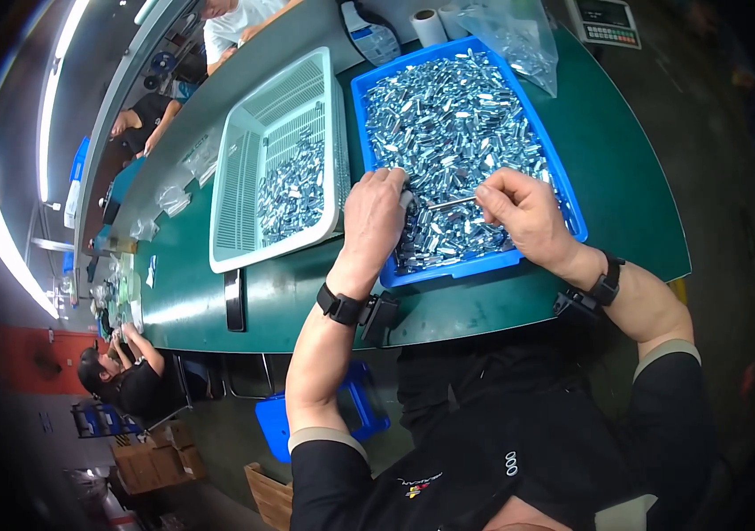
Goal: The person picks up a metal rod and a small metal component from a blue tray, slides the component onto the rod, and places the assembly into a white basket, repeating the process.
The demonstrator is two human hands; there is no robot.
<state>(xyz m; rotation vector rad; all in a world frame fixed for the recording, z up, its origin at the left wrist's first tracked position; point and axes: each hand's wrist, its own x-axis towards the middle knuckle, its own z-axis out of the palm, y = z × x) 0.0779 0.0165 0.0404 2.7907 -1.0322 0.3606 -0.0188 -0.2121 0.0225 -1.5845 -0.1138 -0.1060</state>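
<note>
The right hand (528, 212) pinches a thin metal rod (453, 204) between thumb and curled fingers, the rod pointing left toward the other hand, above the near part of a blue plastic tray (457, 268); the left hand (373, 217) is at the tray's left side with its fingers bent inward, and whether they grip a piece cannot be told, since the back of the hand hides them; the tray is heaped with small shiny metal pieces (448, 115); just left of it a pale green slatted plastic basket (280, 254) contains more small metal parts (293, 190), gathered mostly toward its right side; a black flat slab (235, 305) lies at the basket's near edge, on the green tabletop (643, 177); at the far side are a dark bottle (371, 35) with a label, a white roll (428, 26) and a clear plastic bag (519, 49); a digital scale (605, 22) is at the far right; a black strap (339, 305) circles the left wrist.
</note>
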